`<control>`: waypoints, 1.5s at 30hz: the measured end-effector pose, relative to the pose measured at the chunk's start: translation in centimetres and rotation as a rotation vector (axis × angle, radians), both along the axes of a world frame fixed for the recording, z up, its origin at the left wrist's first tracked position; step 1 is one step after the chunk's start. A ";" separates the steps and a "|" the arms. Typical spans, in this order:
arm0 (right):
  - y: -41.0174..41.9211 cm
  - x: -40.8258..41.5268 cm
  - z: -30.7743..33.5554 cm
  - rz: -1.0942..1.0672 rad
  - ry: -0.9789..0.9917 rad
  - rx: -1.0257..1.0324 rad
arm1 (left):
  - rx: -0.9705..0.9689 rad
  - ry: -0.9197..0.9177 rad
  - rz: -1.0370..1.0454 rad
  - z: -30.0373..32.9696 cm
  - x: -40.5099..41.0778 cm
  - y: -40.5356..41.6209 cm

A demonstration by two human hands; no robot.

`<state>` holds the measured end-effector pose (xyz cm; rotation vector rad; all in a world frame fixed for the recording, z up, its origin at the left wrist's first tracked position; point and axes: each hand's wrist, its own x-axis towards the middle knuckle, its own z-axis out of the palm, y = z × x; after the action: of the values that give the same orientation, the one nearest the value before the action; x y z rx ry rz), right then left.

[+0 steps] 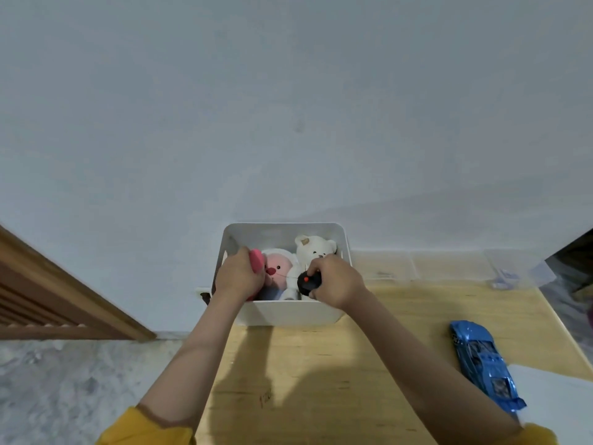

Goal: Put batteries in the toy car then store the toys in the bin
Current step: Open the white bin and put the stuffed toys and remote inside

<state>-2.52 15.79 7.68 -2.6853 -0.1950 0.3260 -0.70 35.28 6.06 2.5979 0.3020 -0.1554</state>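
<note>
One bin [290, 311], two plush toys [298, 261], one remote [308, 283], one car [483, 361]

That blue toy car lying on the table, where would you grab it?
Probably across the middle of the blue toy car, from above, with fingers on its two long sides. It lies flat on the wooden table, long and narrow, with open space around it.

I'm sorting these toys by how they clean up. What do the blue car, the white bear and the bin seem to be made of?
Blue car: likely hard plastic, glossy; bright highlights glint off its body.
White bear: soft plush fabric, matte and fuzzy at the edges.
Bin: probably smooth white plastic, with even walls and rounded corners.
</note>
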 end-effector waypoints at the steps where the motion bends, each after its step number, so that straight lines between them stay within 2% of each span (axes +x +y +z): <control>1: 0.0 0.2 -0.1 -0.003 0.009 -0.002 | 0.016 0.018 0.005 -0.2 0.2 0.0; 5: -0.1 0.1 -0.5 -0.021 0.004 0.027 | 0.074 0.045 0.008 -0.5 0.4 0.1; 9: -0.5 -0.9 -0.1 -0.069 -0.076 0.109 | 0.032 0.048 0.015 0.0 -0.6 0.4; 14: -1.3 -4.1 1.0 -0.147 -0.202 0.212 | -0.045 -0.146 0.003 0.9 -3.6 -0.1; 20: -3.1 -9.9 0.6 -0.128 -0.432 0.312 | -0.265 -0.408 -0.025 1.5 -9.4 -2.5; 23: -4.4 -12.7 0.0 -0.110 -0.490 0.296 | -0.307 -0.427 -0.068 0.9 -12.3 -4.6; 26: -5.5 -14.7 0.1 -0.183 -0.453 0.310 | -0.312 -0.448 -0.112 0.1 -14.1 -6.4; 35: -16.6 -22.4 -1.7 -0.382 -0.343 0.362 | -0.301 -0.256 -0.290 -1.8 -19.5 -18.4; 43: -34.8 -28.9 -5.4 -0.574 -0.340 0.241 | -0.352 -0.050 -0.293 -3.0 -25.9 -35.7; 45: -39.3 -30.3 -7.0 -0.664 -0.235 0.181 | -0.309 0.017 -0.312 -4.4 -27.4 -39.4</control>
<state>-32.79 -23.51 0.70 -2.4286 0.5636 -0.2025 -28.13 -4.17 1.62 2.3199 -0.1176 -0.3080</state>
